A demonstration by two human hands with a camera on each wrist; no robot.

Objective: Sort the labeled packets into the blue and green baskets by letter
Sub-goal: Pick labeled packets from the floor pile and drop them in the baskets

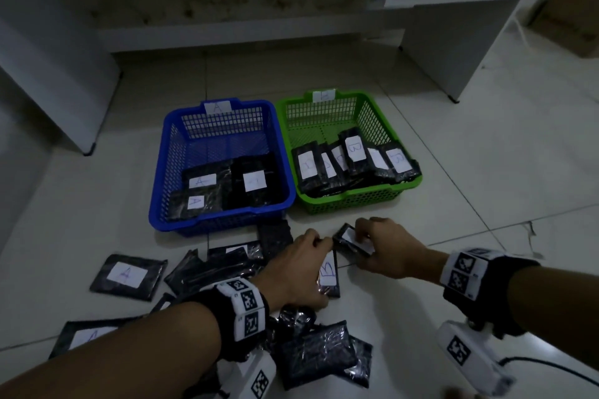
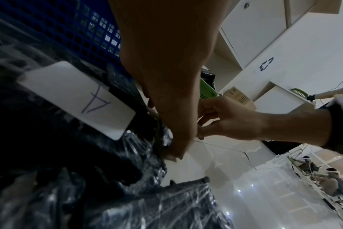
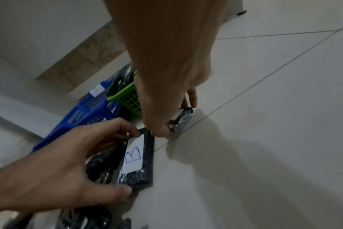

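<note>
Packets in black wrap, each with a white label, are mid-sort on the tiled floor (image 1: 486,172). The left hand (image 1: 299,269) lies over a packet marked B (image 3: 139,158), forefinger curled at its far corner and thumb at its near end, so the packet sits between the two digits, flat on the floor; it reads as a pinch readying a lift. Just beyond it the right hand (image 1: 385,251) grips a second labelled packet (image 1: 351,238) by its edges, tilted up off the tiles; its letter is hidden by the fingers. Both packets lie just in front of the green basket (image 1: 353,201), probably because that basket, tagged with what looks like a B, takes that letter.

Inside the green basket several B packets lean against its near wall. The blue basket (image 1: 220,220), tagged A, stands touching the green one on its left and holds three A packets toward its near edge. Nearer the person, unsorted packets are heaped on the floor, among them an A packet (image 1: 128,275) lying flat at the heap's left edge. White cabinets stand behind the baskets.
</note>
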